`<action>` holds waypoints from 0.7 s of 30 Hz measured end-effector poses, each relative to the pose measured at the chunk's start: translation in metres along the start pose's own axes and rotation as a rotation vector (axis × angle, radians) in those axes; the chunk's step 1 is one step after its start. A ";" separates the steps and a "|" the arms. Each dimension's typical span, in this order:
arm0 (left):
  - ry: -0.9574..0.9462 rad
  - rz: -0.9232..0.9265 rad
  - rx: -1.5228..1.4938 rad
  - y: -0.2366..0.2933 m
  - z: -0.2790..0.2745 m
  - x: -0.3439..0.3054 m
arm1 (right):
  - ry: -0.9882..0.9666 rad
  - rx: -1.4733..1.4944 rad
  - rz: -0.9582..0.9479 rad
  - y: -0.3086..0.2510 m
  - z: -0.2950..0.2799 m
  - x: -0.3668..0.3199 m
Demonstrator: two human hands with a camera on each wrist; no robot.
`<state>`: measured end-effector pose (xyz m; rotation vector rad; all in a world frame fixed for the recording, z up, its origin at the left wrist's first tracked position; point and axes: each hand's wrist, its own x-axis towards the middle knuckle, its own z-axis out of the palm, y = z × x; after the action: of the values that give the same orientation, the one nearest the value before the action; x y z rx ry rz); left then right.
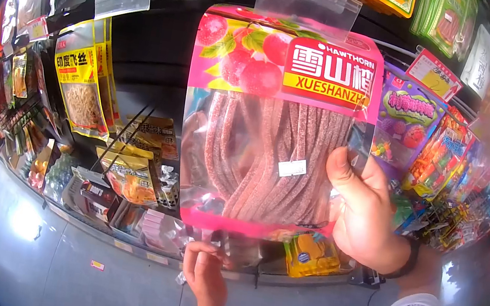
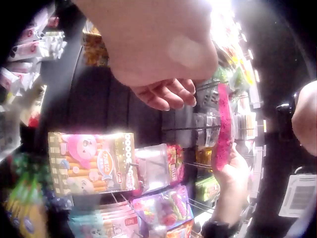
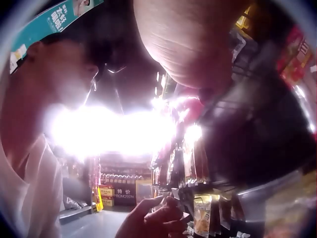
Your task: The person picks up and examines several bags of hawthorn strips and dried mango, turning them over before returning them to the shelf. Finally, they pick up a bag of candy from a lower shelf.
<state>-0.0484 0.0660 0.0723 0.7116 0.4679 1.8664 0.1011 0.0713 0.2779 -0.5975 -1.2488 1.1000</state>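
Grips the pink candy bag (image 1: 276, 158) by its lower right side with the right hand (image 1: 368, 220), thumb laid over the front. Holds it upright, front-on in the head view, between a yellow snack pack (image 1: 83, 84) and a purple candy bag (image 1: 405, 118). Hangs the left hand (image 1: 207, 280) below, apart from it, with fingers loosely curled and free.

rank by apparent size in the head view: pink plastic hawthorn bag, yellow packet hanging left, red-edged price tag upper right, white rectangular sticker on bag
1. Pink plastic hawthorn bag, near the camera
2. Yellow packet
3. Red-edged price tag
4. White rectangular sticker
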 end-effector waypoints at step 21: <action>-0.269 -0.426 -0.368 0.016 -0.012 -0.022 | 0.305 -0.221 0.153 0.058 -0.065 -0.127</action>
<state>-0.0607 0.0394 0.0671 0.5499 0.0846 1.3792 0.1515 -0.0070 0.1548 -1.0045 -1.0766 0.9581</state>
